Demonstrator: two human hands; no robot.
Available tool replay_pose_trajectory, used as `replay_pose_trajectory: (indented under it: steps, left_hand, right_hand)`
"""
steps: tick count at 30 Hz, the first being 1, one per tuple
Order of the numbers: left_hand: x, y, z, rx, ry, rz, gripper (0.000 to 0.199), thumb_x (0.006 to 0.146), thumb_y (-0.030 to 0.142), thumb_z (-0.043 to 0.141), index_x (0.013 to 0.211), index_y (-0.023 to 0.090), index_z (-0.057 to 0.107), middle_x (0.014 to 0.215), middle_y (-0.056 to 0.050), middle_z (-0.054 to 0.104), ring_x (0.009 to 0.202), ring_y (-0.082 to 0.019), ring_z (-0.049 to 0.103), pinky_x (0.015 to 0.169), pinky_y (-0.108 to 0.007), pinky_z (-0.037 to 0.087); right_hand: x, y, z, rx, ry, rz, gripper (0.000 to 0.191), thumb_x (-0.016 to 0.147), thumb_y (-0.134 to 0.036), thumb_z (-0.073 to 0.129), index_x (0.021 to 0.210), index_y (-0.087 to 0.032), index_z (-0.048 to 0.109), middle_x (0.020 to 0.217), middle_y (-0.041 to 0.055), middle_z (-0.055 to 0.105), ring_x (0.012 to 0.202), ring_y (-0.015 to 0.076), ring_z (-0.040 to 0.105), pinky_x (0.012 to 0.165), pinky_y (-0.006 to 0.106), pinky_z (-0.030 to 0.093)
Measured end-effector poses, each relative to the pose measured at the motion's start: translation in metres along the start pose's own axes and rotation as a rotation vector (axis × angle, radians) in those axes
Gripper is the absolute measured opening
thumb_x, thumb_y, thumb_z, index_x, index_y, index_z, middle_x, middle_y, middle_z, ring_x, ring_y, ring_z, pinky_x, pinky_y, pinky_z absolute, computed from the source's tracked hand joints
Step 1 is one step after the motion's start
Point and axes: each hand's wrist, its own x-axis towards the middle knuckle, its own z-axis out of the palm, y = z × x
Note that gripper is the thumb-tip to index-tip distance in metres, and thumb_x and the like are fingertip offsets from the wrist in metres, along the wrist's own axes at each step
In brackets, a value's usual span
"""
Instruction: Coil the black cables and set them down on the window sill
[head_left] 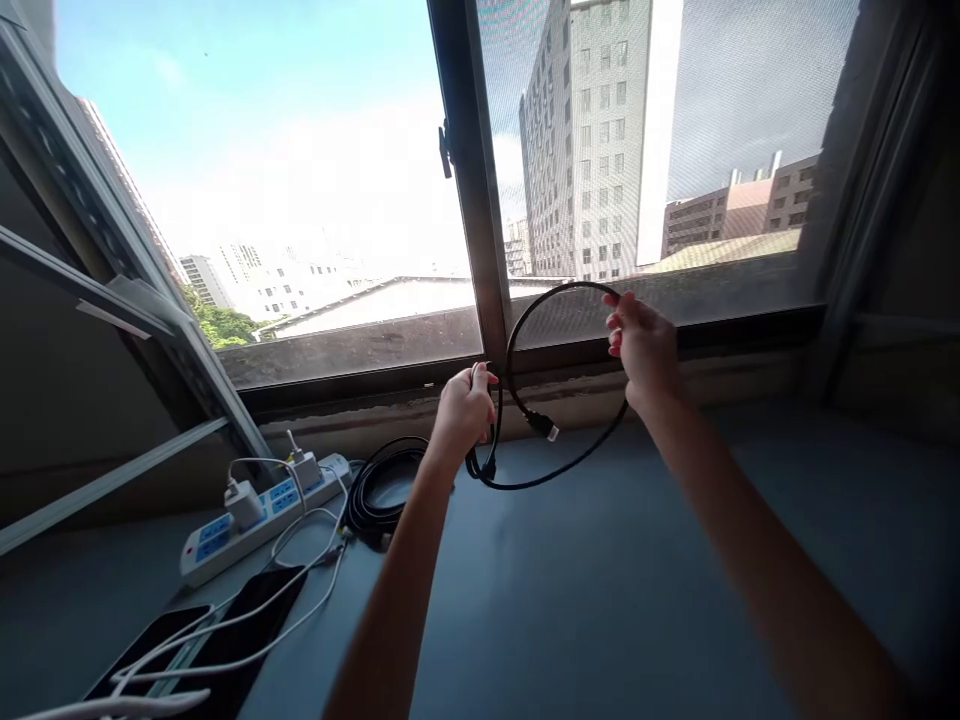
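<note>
A black cable (559, 481) with a metal-tipped plug (541, 425) is held up between my hands, above the blue-grey tabletop. My left hand (463, 408) is closed around a bunched part of it, with a second dark connector hanging just below the fingers. Higher and to the right, my right hand (641, 340) pinches the cable at the top of a wide loop. The metal-tipped plug dangles inside that loop, between the two hands. Part of the cable inside my left fist is hidden.
Left of my left forearm lies another coiled black cable (365, 505). A white power strip (300, 506) holds white chargers, whose white cables (319, 600) run over dark phones (251, 610). Behind stands a window frame (480, 230); a metal rack (142, 200) rises at left.
</note>
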Motion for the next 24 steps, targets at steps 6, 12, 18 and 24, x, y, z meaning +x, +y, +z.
replay_pose_trajectory:
  steps: [6,12,18,24]
  left_hand:
    - [0.003,0.005,-0.016,-0.205,0.097,0.021,0.028,0.091,0.029,0.037,0.078,0.012,0.055,0.041,0.004,0.046,0.030,-0.008,0.040,0.033,-0.017,0.029]
    - [0.005,0.010,-0.037,-0.271,0.330,0.130,0.028,0.088,0.033,0.041,0.072,0.015,0.055,0.039,0.004,0.043,0.030,-0.008,0.039,0.031,-0.018,0.023]
    - [0.003,0.016,-0.051,-0.292,0.528,0.269,0.034,0.083,0.037,0.050,0.055,0.018,0.048,0.035,0.008,0.023,0.029,-0.005,0.016,0.033,-0.021,0.012]
    - [-0.007,0.026,-0.057,-0.017,0.764,0.502,0.040,0.085,0.040,0.048,0.052,0.018,0.051,0.041,0.006,0.024,0.037,-0.007,0.022,0.040,-0.024,0.016]
  right_hand:
    - [0.013,-0.015,-0.022,0.071,-0.240,-0.089,0.027,0.098,-0.031,0.060,0.075,-0.017,0.064,0.050,-0.0067,0.033,0.038,0.0102,0.029,0.039,0.014,0.033]
    - [0.008,-0.021,-0.021,0.175,-0.584,-0.136,0.051,0.078,-0.064,0.076,0.067,-0.019,0.054,0.055,-0.0049,0.035,0.044,0.0119,0.033,0.039,0.017,0.031]
    - [-0.002,-0.035,-0.021,0.052,-0.699,-0.090,0.047,0.062,-0.051,0.088,0.063,-0.018,0.055,0.057,-0.0040,0.038,0.046,0.0118,0.030,0.041,0.019,0.025]
    - [-0.013,-0.049,-0.008,0.004,-0.544,-0.317,0.041,0.065,-0.041,0.086,0.056,-0.020,0.052,0.058,-0.0025,0.043,0.050,0.0146,0.037,0.044,0.022,0.033]
